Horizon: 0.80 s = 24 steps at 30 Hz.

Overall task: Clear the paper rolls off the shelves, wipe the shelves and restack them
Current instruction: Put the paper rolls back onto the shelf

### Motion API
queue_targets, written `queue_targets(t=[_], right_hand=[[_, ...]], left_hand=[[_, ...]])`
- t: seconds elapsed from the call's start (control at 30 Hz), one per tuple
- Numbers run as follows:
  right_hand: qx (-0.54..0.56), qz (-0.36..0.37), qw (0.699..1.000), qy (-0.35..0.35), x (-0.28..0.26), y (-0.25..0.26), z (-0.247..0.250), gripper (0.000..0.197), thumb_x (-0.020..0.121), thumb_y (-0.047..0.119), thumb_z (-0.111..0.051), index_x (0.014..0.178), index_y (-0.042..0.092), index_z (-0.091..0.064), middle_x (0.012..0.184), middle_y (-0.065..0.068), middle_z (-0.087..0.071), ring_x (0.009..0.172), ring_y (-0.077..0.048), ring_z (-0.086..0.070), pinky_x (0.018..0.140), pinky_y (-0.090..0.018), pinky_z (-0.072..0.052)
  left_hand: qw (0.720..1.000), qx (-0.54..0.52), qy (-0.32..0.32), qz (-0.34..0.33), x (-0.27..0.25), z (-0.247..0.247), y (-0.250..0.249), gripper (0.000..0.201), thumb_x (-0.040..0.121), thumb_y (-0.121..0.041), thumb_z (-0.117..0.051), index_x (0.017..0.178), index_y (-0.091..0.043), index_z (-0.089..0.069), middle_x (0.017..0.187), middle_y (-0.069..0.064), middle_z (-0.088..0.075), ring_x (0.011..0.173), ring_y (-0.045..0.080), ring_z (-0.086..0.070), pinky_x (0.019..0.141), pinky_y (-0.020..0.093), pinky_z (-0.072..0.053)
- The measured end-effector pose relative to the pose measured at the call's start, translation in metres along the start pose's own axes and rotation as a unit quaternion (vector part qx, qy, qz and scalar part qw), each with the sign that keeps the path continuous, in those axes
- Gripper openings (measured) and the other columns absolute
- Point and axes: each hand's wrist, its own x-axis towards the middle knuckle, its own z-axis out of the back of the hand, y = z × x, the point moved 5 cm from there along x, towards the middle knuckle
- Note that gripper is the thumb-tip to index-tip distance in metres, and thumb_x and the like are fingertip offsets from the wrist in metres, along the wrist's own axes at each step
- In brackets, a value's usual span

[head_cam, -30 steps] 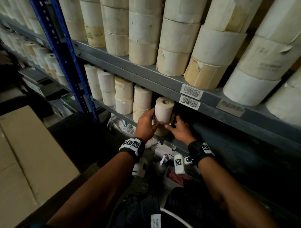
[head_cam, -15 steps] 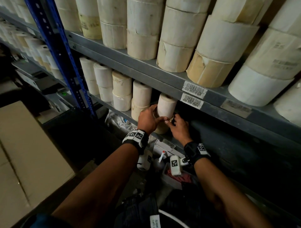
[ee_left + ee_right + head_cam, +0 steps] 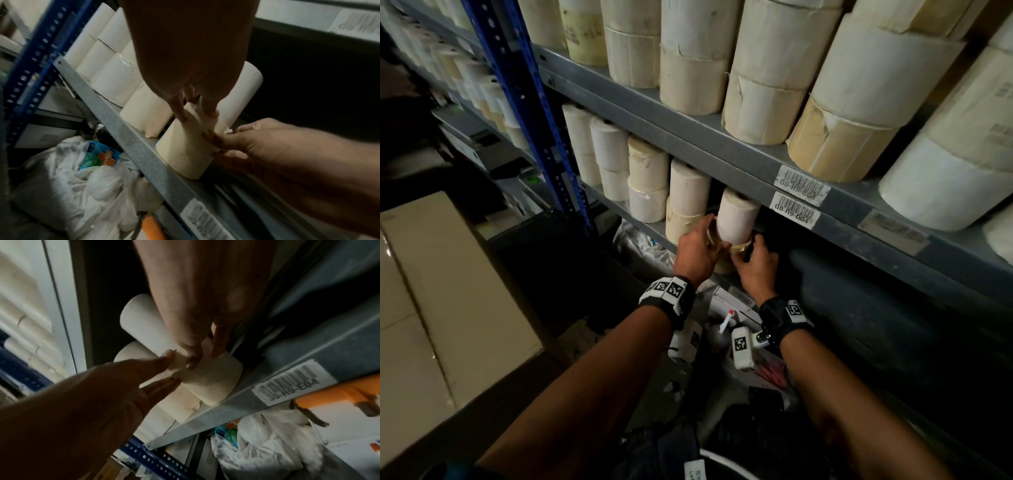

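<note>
Lower shelf (image 3: 599,192) carrying paper rolls stacked upright in twos. At the row's right end, a white roll (image 3: 736,219) stands on a cream roll (image 3: 185,151), long axes vertical. Left hand (image 3: 697,253) and right hand (image 3: 755,267), fingers curled, grip this stack at the joint.

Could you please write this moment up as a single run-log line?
step: restacking | left hand: holds lower roll | right hand: holds lower roll | upper roll: on top | shelf: lower
</note>
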Motion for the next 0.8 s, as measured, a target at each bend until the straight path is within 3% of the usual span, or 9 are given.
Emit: queue_targets(t=[0.07, 0.17, 0.27, 0.33, 0.43, 0.53, 0.63, 0.8], right_hand=[[0.003, -0.008, 1.000, -0.003, -0.003, 0.003, -0.001, 0.055, 0.086, 0.029, -0.084, 0.131, 0.007, -0.060, 0.119, -0.018, -0.072, 0.111, -0.041, -0.064, 0.087, -0.038, -0.050], [0.016, -0.022, 1.000, 0.006, -0.004, -0.002, -0.005, 0.055, 0.081, 0.027, -0.087, 0.126, 0.012, -0.058, 0.114, -0.018, -0.073, 0.105, -0.040, -0.068, 0.090, -0.044, -0.057], [0.037, -0.044, 0.996, 0.075, -0.003, -0.020, -0.012, 0.064, 0.075, 0.009, -0.086, 0.129, 0.023, -0.053, 0.119, -0.010, -0.070, 0.109, -0.035, -0.070, 0.098, -0.053, -0.056], [0.041, -0.048, 0.993, 0.101, -0.024, -0.017, -0.002, 0.061, 0.078, -0.001, -0.083, 0.131, 0.015, -0.058, 0.122, -0.008, -0.069, 0.110, -0.030, -0.069, 0.101, -0.048, -0.055], [-0.023, -0.010, 0.989, 0.144, -0.068, -0.024, 0.009, 0.043, 0.078, 0.007, -0.085, 0.117, 0.014, -0.069, 0.111, -0.007, -0.074, 0.098, -0.023, -0.068, 0.090, -0.031, -0.052], [-0.051, 0.003, 0.968, 0.244, -0.119, -0.041, -0.010, 0.038, 0.080, 0.012, -0.086, 0.114, 0.017, -0.070, 0.108, -0.004, -0.074, 0.093, -0.020, -0.069, 0.087, -0.033, -0.056], [-0.073, 0.022, 0.933, 0.351, -0.172, -0.050, -0.044, 0.037, 0.081, 0.016, -0.086, 0.113, 0.020, -0.070, 0.109, -0.001, -0.073, 0.094, -0.018, -0.071, 0.086, -0.035, -0.058], [-0.098, 0.117, 0.883, 0.444, -0.247, -0.012, -0.103, 0.039, 0.079, 0.026, -0.088, 0.114, 0.025, -0.070, 0.108, 0.005, -0.073, 0.097, -0.016, -0.070, 0.089, -0.040, -0.059]], left_hand=[[1.000, -0.001, 0.003, 0.005, 0.000, 0.003, 0.000, 0.067, 0.090, -0.028, -0.082, 0.148, -0.017, -0.052, 0.132, 0.010, -0.070, 0.119, 0.029, -0.067, 0.102, 0.036, -0.051], [1.000, 0.002, 0.011, 0.002, -0.005, 0.007, 0.004, 0.068, 0.089, -0.020, -0.082, 0.149, -0.022, -0.050, 0.138, 0.007, -0.067, 0.126, 0.029, -0.065, 0.108, 0.046, -0.052], [0.999, -0.012, 0.031, 0.005, -0.025, 0.014, 0.005, 0.064, 0.089, -0.020, -0.080, 0.146, -0.029, -0.051, 0.135, 0.003, -0.069, 0.127, 0.022, -0.065, 0.106, 0.049, -0.054], [0.999, 0.005, 0.048, 0.010, -0.051, 0.026, 0.006, 0.053, 0.091, -0.025, -0.079, 0.140, -0.026, -0.059, 0.130, 0.004, -0.070, 0.121, 0.020, -0.067, 0.103, 0.046, -0.056], [0.995, 0.053, 0.082, 0.019, -0.109, 0.047, 0.017, 0.039, 0.091, -0.042, -0.069, 0.124, -0.023, -0.070, 0.117, 0.001, -0.071, 0.104, 0.017, -0.071, 0.095, 0.038, -0.057], [0.981, 0.126, 0.117, 0.085, -0.183, 0.066, 0.047, 0.041, 0.089, -0.045, -0.063, 0.122, -0.021, -0.071, 0.118, 0.003, -0.070, 0.106, 0.024, -0.070, 0.092, 0.036, -0.055], [0.957, 0.170, 0.141, 0.186, -0.258, 0.085, 0.077, 0.042, 0.094, -0.043, -0.068, 0.132, -0.024, -0.067, 0.130, 0.003, -0.067, 0.118, 0.026, -0.065, 0.097, 0.037, -0.053], [0.936, 0.180, 0.087, 0.291, -0.354, 0.138, 0.099, 0.040, 0.095, -0.039, -0.073, 0.131, -0.023, -0.067, 0.127, 0.003, -0.066, 0.114, 0.026, -0.066, 0.093, 0.038, -0.055]])
